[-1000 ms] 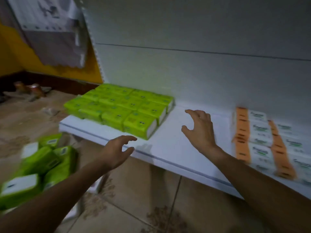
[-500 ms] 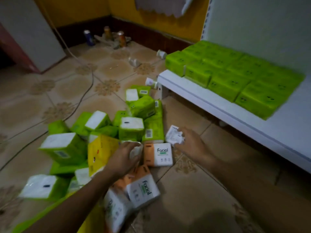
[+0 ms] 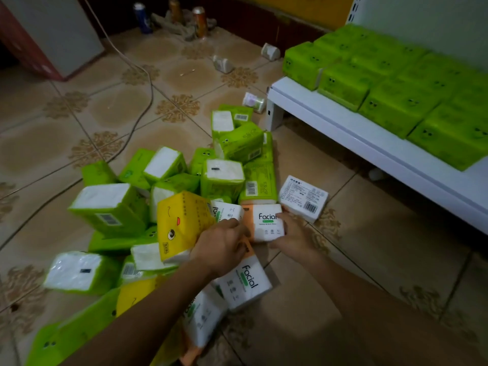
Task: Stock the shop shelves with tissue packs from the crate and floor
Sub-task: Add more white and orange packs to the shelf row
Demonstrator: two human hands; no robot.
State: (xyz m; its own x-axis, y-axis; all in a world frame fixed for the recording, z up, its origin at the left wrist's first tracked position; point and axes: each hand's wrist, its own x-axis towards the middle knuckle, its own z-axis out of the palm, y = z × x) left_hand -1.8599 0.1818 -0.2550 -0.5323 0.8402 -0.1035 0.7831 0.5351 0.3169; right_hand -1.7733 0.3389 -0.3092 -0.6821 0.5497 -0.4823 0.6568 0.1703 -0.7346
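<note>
Nearest me, under my left wrist, another Facial pack (image 3: 247,282) lies on the floor (image 3: 356,260). My left hand (image 3: 221,247) is curled down at the left edge of the orange pack (image 3: 266,224), but I cannot tell whether it grips that one or its white neighbour. My right hand (image 3: 294,233) grasps the orange pack's right side, fingers over the top and thumb underneath. The pack lies flat between my hands, and I judge it light and soft in a slick film wrapper. Squeezing the middle would only dent it, so I'd pinch both short ends and lift it level. Left of my left hand leans a yellow pack (image 3: 182,223). Just beyond my right hand sits a white pack (image 3: 303,198), barcode up. Past both hands the green heap (image 3: 223,180) sprawls over the tiles. Far right of my right hand, the shelf (image 3: 343,128) carries green rows (image 3: 396,96). Half a second ago my right hand was on that white pack; now it has come in to the orange one. A second ago both hands hung released above the shelf.
</note>
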